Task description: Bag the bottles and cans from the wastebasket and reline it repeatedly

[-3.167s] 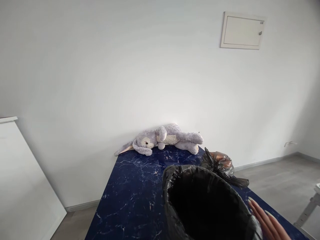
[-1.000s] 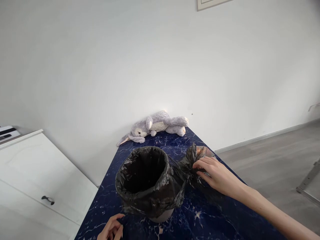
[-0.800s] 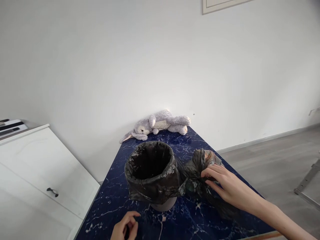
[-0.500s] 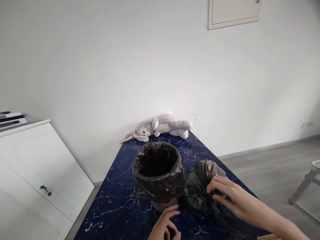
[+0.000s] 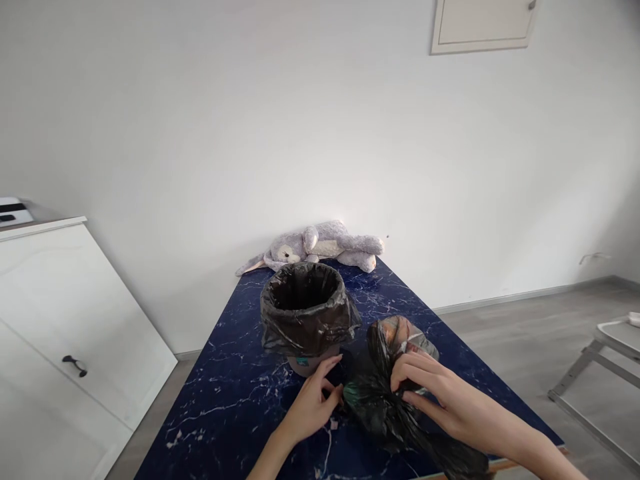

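A small bin (image 5: 306, 312) lined with a black plastic bag stands upright on the dark blue marbled table (image 5: 240, 400). Just right of it lies a tied black rubbish bag (image 5: 385, 393) with orange and pale contents showing through. My right hand (image 5: 425, 387) grips the top of this bag, fingers curled round the plastic. My left hand (image 5: 313, 400) reaches in from below, fingers pinched at the bag's left edge, close to the bin's base.
A grey plush rabbit (image 5: 320, 245) lies at the table's far end against the white wall. A white cabinet (image 5: 60, 313) stands to the left. A wall panel (image 5: 483, 25) hangs high up. A metal-legged stand (image 5: 600, 353) sits on the grey floor at right.
My right hand has drawn the tied bag nearer to me, away from the bin. My left hand has come up from the table's near edge to the bag's left side.
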Tool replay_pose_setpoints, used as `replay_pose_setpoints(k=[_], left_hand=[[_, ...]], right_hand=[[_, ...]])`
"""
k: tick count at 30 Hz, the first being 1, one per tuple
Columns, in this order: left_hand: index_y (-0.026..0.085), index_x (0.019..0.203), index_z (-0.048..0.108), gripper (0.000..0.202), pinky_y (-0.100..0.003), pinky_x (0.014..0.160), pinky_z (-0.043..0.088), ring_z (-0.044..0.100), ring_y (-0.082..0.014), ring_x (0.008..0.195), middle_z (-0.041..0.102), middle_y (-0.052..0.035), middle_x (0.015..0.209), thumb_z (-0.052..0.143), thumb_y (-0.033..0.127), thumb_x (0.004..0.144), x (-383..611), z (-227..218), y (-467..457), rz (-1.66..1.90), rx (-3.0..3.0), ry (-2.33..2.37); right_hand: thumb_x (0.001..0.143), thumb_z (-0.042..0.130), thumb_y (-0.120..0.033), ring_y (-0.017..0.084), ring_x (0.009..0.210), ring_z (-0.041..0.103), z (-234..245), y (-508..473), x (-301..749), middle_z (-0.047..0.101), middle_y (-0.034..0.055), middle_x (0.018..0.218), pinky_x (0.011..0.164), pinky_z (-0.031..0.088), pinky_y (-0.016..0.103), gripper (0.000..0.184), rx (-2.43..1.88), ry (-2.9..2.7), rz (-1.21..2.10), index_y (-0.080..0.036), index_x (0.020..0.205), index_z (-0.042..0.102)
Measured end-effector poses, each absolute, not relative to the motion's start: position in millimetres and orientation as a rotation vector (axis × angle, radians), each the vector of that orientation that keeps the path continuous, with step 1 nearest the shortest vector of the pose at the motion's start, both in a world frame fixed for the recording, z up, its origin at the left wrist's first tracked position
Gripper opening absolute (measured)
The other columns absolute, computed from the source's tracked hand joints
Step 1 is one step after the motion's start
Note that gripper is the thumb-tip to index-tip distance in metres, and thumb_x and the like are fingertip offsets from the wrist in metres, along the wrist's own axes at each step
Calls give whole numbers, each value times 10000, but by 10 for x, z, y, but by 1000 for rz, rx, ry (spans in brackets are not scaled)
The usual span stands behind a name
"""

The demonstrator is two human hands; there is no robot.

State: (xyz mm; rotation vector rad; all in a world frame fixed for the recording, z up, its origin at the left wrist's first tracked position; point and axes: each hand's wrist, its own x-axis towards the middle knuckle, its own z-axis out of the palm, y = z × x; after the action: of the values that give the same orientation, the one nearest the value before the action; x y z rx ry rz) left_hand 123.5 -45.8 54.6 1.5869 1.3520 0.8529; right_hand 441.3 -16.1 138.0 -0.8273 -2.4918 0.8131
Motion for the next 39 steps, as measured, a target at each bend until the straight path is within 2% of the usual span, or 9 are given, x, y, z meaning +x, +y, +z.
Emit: replay_pose_setpoints(k=[3,6,9,15,20,24,28,34,39], left_hand=[[250,1495,569,582,-321,689,577,764,-237,874,759,-155,1235,612,567,1008,1187,600,-337,950,1554,1428],[225,1304,625,441,-397,891,585,735,-279,1100,681,-186,1371,435,555,1083,1296,682,-439,1120,1493,1540],[261,1189,642,364,-448,1050,515,662,-295,1181,697,-139,1218,437,548,1100,1499,846,-715,1243,1546,1598],[310,1159,745,233,-487,984,536,617,-336,1148,722,-108,1146,722,476,996,1670,1105,-961,908,2139,1474],[290,920,773,207,-464,891,553,679,-315,979,758,-87,943,697,458,1013,1545,1056,-814,1083,2119,1585],[294,952,778,364,-410,796,605,735,-315,908,774,-109,985,619,619,993,1398,1002,-760,1265,1704,1752],[274,1000,772,527,-381,700,634,765,-353,952,790,-148,1049,596,762,909,1178,909,-784,1319,1354,1882],[258,1084,740,517,-397,784,647,758,-353,1029,786,-145,1144,581,727,935,855,966,-822,1403,1222,1960],[243,1200,701,485,-437,846,644,732,-363,1111,747,-160,1212,593,643,947,895,1017,-790,1477,1338,2014]], right_hand=[[1132,465,-291,229,1120,648,1395,-160,4293,667,46,1217,972,536,365,140,-806,-2487,811,-318,1138,602],[1133,473,-285,221,1112,638,1406,-203,4185,663,39,1214,963,531,350,137,-780,-2450,802,-313,1141,607],[1131,497,-287,215,1140,639,1413,-283,4112,669,37,1227,972,534,329,134,-737,-2416,837,-314,1150,627],[1113,531,-280,263,1215,638,1456,-429,4148,678,65,1291,1011,554,388,237,-797,-2446,722,-341,1325,618],[1111,556,-369,267,1157,686,1507,-424,4359,713,71,1258,942,594,361,245,-867,-2401,642,-366,1341,639],[1123,520,-434,258,1151,696,1420,-345,4586,724,62,1235,946,588,354,257,-981,-2309,552,-366,1341,636],[1125,507,-454,248,1110,706,1254,-331,4802,722,67,1189,885,593,321,296,-1079,-2218,546,-347,1385,602],[1111,521,-403,243,1010,716,1175,-409,4920,729,59,1098,808,603,314,220,-1003,-2226,474,-359,1270,668],[1115,510,-339,229,1044,719,1231,-489,4806,717,62,1147,860,611,315,261,-911,-2288,406,-386,1326,656]])
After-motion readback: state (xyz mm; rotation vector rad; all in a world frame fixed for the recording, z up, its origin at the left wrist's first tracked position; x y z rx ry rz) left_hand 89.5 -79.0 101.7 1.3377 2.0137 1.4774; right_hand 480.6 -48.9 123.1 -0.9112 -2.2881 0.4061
